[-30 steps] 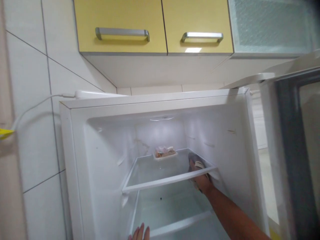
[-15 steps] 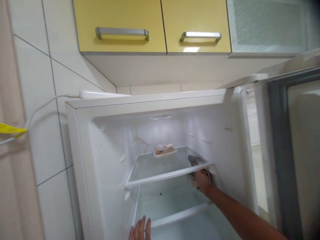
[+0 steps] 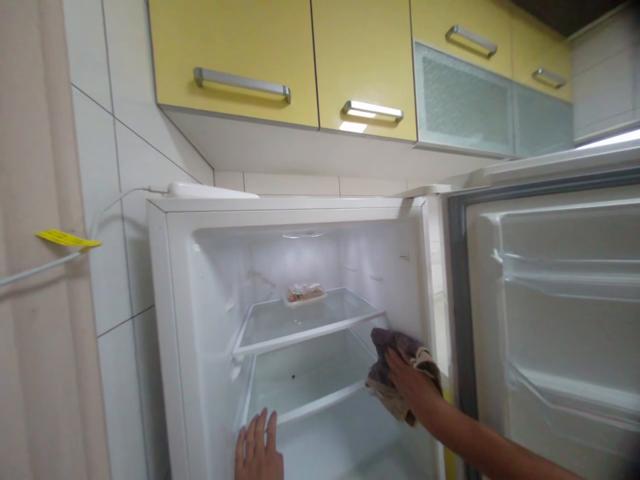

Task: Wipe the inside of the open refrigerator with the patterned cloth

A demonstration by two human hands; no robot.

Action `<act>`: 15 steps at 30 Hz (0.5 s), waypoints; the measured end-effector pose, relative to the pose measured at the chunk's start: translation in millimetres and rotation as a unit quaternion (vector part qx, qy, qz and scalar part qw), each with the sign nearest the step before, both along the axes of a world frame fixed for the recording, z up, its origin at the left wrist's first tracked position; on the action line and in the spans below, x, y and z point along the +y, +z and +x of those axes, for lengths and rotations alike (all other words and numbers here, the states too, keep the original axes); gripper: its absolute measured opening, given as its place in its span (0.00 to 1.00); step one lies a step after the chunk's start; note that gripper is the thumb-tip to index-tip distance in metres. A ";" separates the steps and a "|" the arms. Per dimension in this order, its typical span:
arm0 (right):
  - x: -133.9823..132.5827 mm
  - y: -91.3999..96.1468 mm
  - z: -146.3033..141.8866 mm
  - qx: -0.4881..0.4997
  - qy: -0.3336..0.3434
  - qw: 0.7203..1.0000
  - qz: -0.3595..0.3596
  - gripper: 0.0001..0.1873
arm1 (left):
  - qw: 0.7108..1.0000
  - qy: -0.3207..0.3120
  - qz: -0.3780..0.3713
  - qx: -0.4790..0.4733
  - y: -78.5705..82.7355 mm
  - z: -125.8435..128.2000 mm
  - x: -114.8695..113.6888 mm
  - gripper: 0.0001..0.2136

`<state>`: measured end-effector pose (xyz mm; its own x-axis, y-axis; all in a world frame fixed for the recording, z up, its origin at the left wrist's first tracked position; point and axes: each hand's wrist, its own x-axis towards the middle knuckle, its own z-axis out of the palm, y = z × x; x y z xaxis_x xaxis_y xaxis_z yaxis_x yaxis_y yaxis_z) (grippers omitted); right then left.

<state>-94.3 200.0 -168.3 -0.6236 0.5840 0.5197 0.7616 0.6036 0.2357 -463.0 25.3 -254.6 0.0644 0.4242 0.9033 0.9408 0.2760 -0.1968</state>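
A crumpled dark cloth [image 3: 387, 363] with a pale edge lies under my right hand [image 3: 407, 377], pressed toward the right inner wall of the fridge [image 3: 293, 207], near the front. My fingers stretch over the cloth and hold it. At the lower left, my left hand [image 3: 259, 447] is open, its fingers apart and pointing up, beside the front edge of the lower glass shelf [image 3: 320, 405]; whether it touches the shelf I cannot tell. On the upper glass shelf [image 3: 300, 340] sits a wrapped food tray [image 3: 305, 293], toward the back.
The fridge door [image 3: 560, 333] stands wide open on the right, with clear door racks [image 3: 575, 277]. Yellow cabinets [image 3: 235, 53] hang above. A white cable with a yellow tag [image 3: 67, 238] runs along the left. A small dark spot [image 3: 293, 377] shows past the upper shelf.
My right hand has drawn the cloth from beside the upper shelf forward and down along the right wall. The view has turned right, showing more of the door. My left hand stays open.
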 end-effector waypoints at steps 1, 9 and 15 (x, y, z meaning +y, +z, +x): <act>-4.0 4.5 6.2 -0.019 -0.007 1.000 0.011 0.27 | 1.000 0.003 -0.003 0.001 -0.1 0.0 0.1 0.37; -21.7 72.7 20.7 0.021 -0.043 0.989 0.142 0.24 | 1.000 0.018 -0.015 0.004 2.3 -1.4 -2.1 0.25; -18.0 86.3 -13.8 0.019 -0.038 0.998 0.036 0.23 | 0.999 0.032 -0.023 0.022 16.5 6.4 -10.0 0.25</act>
<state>-108.1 182.0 -81.9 -0.5572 0.5892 0.5851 0.8144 0.5253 0.2467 -456.7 15.3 -238.1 0.0754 0.4704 0.8792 0.9115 0.3250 -0.2521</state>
